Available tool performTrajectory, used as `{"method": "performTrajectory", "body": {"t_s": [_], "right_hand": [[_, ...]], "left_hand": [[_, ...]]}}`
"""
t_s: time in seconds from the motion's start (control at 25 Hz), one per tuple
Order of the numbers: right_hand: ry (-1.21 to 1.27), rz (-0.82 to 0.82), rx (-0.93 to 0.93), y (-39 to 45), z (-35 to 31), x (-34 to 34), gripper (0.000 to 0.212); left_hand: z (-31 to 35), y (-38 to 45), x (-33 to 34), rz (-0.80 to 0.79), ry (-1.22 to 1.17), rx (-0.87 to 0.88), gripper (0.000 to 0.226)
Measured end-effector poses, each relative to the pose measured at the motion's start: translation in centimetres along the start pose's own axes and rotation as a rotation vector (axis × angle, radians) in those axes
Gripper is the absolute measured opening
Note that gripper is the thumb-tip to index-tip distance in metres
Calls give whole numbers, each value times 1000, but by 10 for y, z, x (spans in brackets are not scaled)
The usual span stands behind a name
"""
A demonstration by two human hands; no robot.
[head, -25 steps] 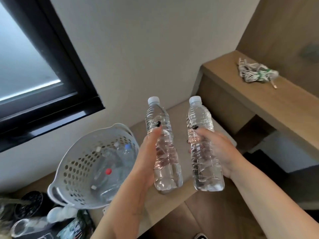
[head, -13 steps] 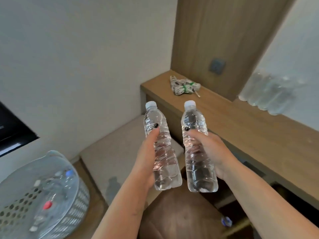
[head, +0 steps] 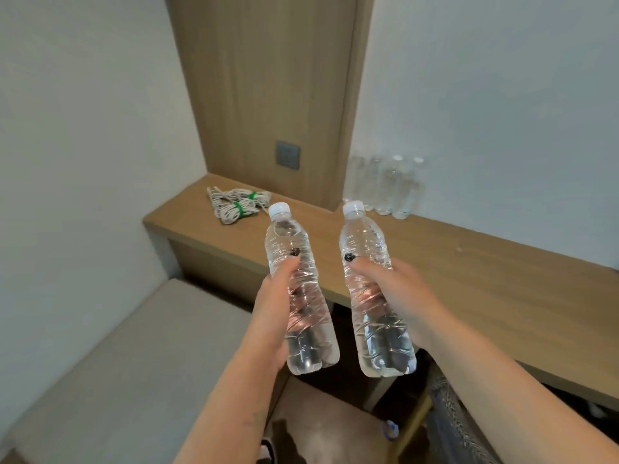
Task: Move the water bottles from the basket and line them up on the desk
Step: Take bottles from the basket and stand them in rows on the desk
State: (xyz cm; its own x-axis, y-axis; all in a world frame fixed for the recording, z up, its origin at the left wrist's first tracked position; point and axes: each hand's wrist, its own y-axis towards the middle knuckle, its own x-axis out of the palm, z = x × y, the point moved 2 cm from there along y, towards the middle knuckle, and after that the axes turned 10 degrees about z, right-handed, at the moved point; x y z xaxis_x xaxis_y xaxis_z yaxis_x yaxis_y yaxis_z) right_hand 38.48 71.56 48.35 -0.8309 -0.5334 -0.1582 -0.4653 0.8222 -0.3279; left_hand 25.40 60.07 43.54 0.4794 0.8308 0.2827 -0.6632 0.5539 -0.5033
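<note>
The left hand (head: 278,306) is curling its fingers round one water bottle (head: 301,296); the right hand (head: 398,296) is gripping a second bottle (head: 375,296) alongside, both upright, off the desk (head: 502,283). Beyond the fingertips, a row of bottles (head: 385,187) is standing against the wall; setting down too close risks toppling them. The basket is out of view.

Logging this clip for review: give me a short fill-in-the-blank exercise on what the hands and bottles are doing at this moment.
1. Each hand grips one clear water ____.
2. The left hand and right hand hold their bottles in the air, caps pointing ____.
3. A row of bottles stands on the desk against the ____.
4. The bundled cord is tied with ____ bands.

Missing words: bottle; up; wall; green
</note>
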Motion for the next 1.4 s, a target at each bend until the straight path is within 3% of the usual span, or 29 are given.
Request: {"method": "performTrajectory", "body": {"t_s": [0.24,0.36,0.44,0.48,0.64,0.88,1.0,1.08,1.2,1.32,1.4], "right_hand": [[-40,123,-38,76,-14,-32,31],[-71,202,-15,128,-15,-43,56],[-78,238,20,162,-18,-49,77],[-79,267,40,177,-19,-53,78],[10,373,31,226,-26,-72,47],[-40,482,57,289,-23,-120,72],[-97,454,46,320,-27,-145,43],[-154,432,31,348,-29,-163,45],[-260,444,11,390,-29,-181,71],[-314,484,8,426,-31,-193,69],[-321,530,17,448,-32,-198,72]], "left_hand": [[17,72,68,-68,162,20,59],[27,117,105,-109,243,18,55],[31,152,131,-156,305,15,67],[32,170,142,-169,335,14,74],[35,229,187,-197,379,-13,88],[33,275,239,-198,378,-68,94],[28,290,263,-170,384,-67,92],[29,300,278,-111,354,-63,97],[37,307,296,-75,311,-5,67],[40,317,305,-38,274,29,22],[42,320,309,-33,238,33,18]]}}
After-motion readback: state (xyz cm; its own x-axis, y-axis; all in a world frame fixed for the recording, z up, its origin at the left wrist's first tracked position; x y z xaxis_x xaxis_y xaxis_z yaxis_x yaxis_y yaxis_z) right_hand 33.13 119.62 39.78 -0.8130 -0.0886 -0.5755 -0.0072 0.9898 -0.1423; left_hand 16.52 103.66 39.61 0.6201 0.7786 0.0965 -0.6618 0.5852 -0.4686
